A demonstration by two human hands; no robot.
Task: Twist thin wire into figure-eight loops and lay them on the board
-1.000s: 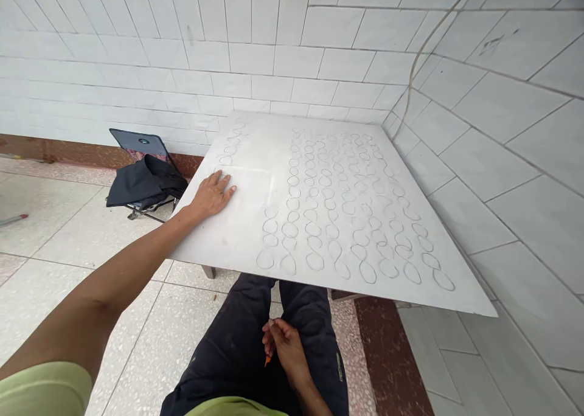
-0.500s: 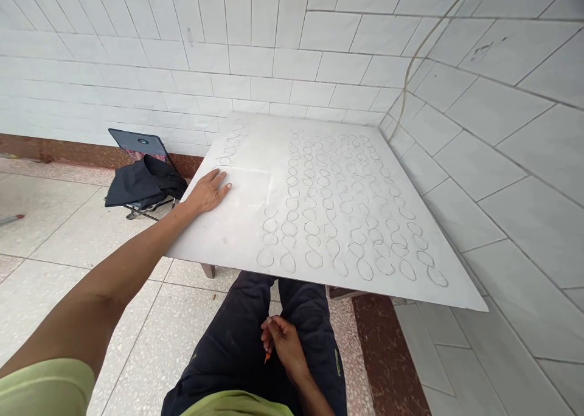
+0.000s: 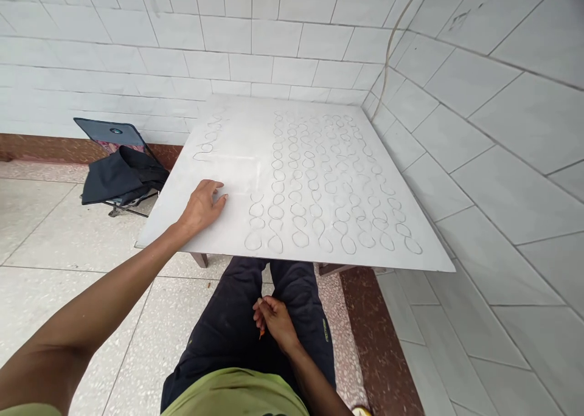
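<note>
My left hand lies over the left part of a white board, palm down with fingers apart, holding nothing. Thin dark chains of loops run in rows across the board's middle and right. A shorter chain lies at the far left, beyond my left hand. My right hand is low in front of my lap, its fingers closed around a small orange thing. Only the orange end shows below the fingers, so its kind is unclear.
The board rests on a dark wooden stand in a corner of tiled walls. A folding chair with a dark cloth over it stands left of the board. A cable hangs down the corner.
My left hand has slid back along the board toward its near edge, away from the far-left chain. My right hand keeps its grip in my lap. The whole view has shifted.
</note>
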